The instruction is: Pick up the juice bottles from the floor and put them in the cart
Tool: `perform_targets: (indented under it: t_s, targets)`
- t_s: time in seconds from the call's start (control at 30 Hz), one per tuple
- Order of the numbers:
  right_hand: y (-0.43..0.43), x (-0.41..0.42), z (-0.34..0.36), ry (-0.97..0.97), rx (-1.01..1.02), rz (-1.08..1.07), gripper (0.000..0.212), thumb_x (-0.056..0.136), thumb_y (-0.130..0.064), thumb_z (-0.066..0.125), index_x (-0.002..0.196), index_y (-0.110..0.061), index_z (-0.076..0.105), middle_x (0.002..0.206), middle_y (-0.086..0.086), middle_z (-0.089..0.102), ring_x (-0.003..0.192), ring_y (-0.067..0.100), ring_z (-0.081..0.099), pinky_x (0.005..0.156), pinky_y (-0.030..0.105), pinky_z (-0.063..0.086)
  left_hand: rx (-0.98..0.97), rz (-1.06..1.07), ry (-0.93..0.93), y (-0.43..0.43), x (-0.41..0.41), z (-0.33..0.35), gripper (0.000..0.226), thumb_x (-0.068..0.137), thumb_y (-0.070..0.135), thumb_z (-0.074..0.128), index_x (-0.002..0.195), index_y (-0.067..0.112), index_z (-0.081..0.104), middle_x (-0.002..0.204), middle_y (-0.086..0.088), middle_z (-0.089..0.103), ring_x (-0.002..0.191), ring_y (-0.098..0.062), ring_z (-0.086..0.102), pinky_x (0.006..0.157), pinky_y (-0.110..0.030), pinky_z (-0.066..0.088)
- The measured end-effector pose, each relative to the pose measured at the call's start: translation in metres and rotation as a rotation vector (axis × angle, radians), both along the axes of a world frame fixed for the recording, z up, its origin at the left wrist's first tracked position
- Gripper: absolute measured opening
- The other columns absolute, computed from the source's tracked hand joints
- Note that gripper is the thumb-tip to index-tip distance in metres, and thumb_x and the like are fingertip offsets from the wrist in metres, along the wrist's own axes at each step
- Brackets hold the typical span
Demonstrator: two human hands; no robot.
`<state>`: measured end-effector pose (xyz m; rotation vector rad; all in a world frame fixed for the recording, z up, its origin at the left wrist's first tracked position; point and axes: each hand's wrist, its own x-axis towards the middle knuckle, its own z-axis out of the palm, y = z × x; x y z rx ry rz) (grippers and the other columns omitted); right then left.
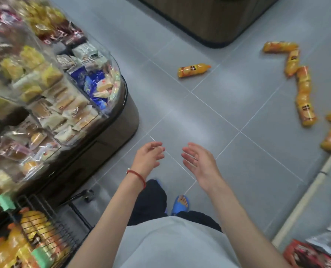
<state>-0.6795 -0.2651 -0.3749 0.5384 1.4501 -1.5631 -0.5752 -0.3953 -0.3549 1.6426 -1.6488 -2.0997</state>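
Nearest, at the left, the black wire cart carries orange plastic juice bottles, the left hand and right hand hover empty, each grip apart with fingers relaxed, and farther off a lone bottle lies on the grey tiled floor, a row of bottles strewn far right.

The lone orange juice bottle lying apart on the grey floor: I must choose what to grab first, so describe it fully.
The lone orange plastic juice bottle lies on its side on the grey tiled floor, orange cap pointing right, label with a dark patch round its body. It looks full. Nothing touches it.
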Motion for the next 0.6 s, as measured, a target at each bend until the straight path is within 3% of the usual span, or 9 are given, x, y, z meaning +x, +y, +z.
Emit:
perform_targets:
  t_s: [0.13, 0.27, 0.43, 0.6]
  targets:
    - [-0.018, -0.056, -0.009, 0.002, 0.015, -0.067, 0.020, 0.101, -0.017, 0.063, 0.119, -0.013, 0.068, 0.107, 0.006, 0.075, 0.090, 0.020, 0.072, 0.081, 0.030, 0.057, 0.018, -0.042, -0.003, -0.027, -0.062, -0.010, 0.022, 0.101, 0.010, 0.056, 0.123, 0.010, 0.061, 0.113, -0.007, 0.067, 0.095, -0.020, 0.062, 0.076, -0.026, 0.049]
    - [-0.051, -0.124, -0.017, 0.031, 0.041, -0.124, 0.015, 0.101, -0.018, 0.063, 0.114, -0.015, 0.069, 0.107, 0.007, 0.076, 0.093, 0.020, 0.072, 0.085, 0.031, 0.058, 0.039, -0.096, 0.023, -0.073, -0.139, -0.020, 0.029, 0.101, 0.007, 0.054, 0.130, 0.004, 0.058, 0.111, -0.009, 0.063, 0.086, -0.016, 0.061, 0.070, -0.021, 0.050]
    - [-0.117, -0.211, -0.014, 0.075, 0.101, -0.137, 0.021, 0.103, -0.017, 0.060, 0.122, -0.012, 0.067, 0.111, 0.008, 0.073, 0.094, 0.021, 0.069, 0.091, 0.033, 0.056, 0.024, -0.165, 0.000, -0.146, -0.234, -0.020, 0.026, 0.101, 0.010, 0.056, 0.127, 0.008, 0.060, 0.114, -0.008, 0.064, 0.098, -0.019, 0.061, 0.075, -0.025, 0.046]
    - [-0.174, -0.298, -0.011, 0.121, 0.116, -0.153, 0.015, 0.102, -0.019, 0.063, 0.116, -0.017, 0.067, 0.113, 0.008, 0.074, 0.097, 0.021, 0.070, 0.094, 0.034, 0.056, -0.008, -0.230, -0.001, -0.217, -0.328, -0.022, 0.019, 0.100, 0.011, 0.058, 0.118, 0.013, 0.060, 0.113, -0.007, 0.064, 0.098, -0.019, 0.061, 0.074, -0.024, 0.045]
